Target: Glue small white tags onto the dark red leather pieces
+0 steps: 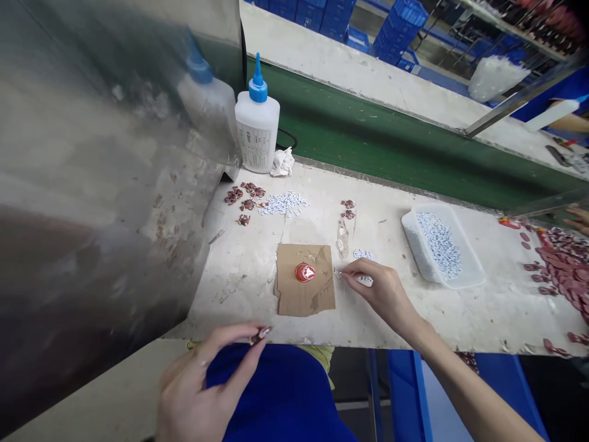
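My left hand (pixel 202 383) pinches a small dark-red figure piece (pixel 260 335) with a whitish patch between thumb and forefinger, at the table's front edge. My right hand (pixel 386 294) is closed in a pinch just right of a cardboard square (pixel 294 301); a tiny pale bit (pixel 338 272) shows at its fingertips, too small to make out. On the cardboard lies a red, glossy round spot with a white mark (pixel 304 272). Small white-blue pieces (pixel 363 253) lie beside and partly behind my right hand.
A glue-type bottle (pixel 257 132) with blue nozzle stands at the back left by crumpled paper (pixel 282 162). Nearby are dark-red pieces (pixel 248 204) and white bits (pixel 285 203). Right: a plastic tub (pixel 464 279) of white bits, a red pile (pixel 561 270), another person's hand (pixel 578 221). A metal panel (pixel 115 184) borders the left.
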Demonstrator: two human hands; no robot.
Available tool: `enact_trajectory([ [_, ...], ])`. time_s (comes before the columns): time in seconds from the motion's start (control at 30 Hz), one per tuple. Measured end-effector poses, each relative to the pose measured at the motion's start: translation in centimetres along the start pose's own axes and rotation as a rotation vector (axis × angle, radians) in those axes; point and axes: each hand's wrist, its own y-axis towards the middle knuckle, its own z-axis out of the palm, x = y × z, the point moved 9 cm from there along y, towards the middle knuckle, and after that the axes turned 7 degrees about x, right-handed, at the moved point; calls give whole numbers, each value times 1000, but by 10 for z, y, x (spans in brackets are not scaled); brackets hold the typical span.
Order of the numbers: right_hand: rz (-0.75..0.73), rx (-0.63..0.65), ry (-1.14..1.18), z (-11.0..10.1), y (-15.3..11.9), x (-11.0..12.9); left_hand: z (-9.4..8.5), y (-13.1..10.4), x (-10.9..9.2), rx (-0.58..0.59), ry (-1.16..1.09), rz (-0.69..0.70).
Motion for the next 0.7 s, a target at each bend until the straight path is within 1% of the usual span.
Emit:
enact_trajectory([
  [0.03, 7, 1, 62, 0, 2, 5, 10, 8, -3, 40, -29, 14],
  [0.1, 20, 18, 172, 5, 5, 14, 22, 20, -6, 62, -71, 20],
  [0.17, 31, 29, 257, 10, 9, 22, 26, 28, -8, 57, -60, 29],
  [0.23, 30, 17, 301, 14, 12, 27, 29, 32, -15, 75, -16, 91],
  [0.33, -13, -10, 284, 16, 16, 34, 32, 35, -27, 121, 5, 224],
  [0.4, -62, -23, 253, 15, 17, 39, 33, 36, -27, 135, -21, 242],
  [0.47, -114, -49, 229, 13, 18, 45, 33, 36, -24, 127, -35, 244],
  [0.53, -150, -69, 209, 12, 18, 49, 30, 35, -26, 81, -4, 306],
  [0.6, -157, -70, 191, 12, 18, 52, 26, 33, -31, 22, 50, 368],
  [0.7, -152, -64, 179, 14, 17, 52, 24, 35, -32, -4, 96, 375],
])
